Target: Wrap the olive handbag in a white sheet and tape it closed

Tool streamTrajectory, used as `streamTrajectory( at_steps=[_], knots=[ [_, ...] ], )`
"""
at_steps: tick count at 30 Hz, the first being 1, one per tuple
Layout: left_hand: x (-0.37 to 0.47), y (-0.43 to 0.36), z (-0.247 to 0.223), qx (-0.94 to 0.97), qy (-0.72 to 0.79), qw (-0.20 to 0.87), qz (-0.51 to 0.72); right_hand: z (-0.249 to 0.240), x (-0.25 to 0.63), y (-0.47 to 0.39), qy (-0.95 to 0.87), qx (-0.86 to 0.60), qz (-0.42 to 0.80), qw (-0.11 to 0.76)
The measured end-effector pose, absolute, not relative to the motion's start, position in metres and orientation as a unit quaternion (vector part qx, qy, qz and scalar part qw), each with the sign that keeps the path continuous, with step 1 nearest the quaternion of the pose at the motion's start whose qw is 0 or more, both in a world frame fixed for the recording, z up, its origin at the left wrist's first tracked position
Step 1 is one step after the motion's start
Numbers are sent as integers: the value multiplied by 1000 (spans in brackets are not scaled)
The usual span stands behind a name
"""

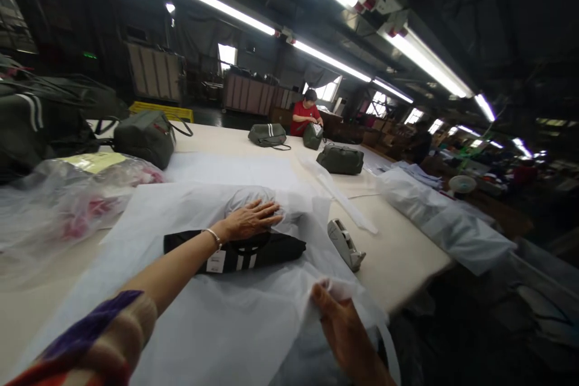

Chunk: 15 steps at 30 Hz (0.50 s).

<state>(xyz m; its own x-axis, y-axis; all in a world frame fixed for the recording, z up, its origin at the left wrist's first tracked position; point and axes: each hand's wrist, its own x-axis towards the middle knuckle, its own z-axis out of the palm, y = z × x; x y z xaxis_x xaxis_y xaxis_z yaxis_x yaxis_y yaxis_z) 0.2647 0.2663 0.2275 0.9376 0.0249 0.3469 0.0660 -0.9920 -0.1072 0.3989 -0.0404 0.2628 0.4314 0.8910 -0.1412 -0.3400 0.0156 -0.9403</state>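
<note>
Black bag (277,251) on white sheet (217,325); left hand (251,221) spread open, right hand (342,327) apparently pinching sheet

Left hand (254,221) lies palm down, right hand (341,322) pinches

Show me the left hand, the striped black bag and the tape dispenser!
Left hand (248,222), head view: back of the hand.
Striped black bag (270,251), head view: cloth right of the stripes.
Tape dispenser (345,245), head view: middle of its body.

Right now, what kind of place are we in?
Probably a bag factory or workshop: dark green bags sit along a big worktable, a tape dispenser rests beside white sheeting, and long fluorescent lights hang overhead.
</note>
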Motion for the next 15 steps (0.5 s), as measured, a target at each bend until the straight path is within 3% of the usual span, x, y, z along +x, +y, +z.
streamTrajectory(
  at_steps=[6,15],
  knots=[
    [260,259,232,-985,-22,-20,-168,308,406,76,-251,-411,443,756],
    [246,265,258,-920,-82,-320,-211,310,429,167,-204,-423,481,740]
  ],
)
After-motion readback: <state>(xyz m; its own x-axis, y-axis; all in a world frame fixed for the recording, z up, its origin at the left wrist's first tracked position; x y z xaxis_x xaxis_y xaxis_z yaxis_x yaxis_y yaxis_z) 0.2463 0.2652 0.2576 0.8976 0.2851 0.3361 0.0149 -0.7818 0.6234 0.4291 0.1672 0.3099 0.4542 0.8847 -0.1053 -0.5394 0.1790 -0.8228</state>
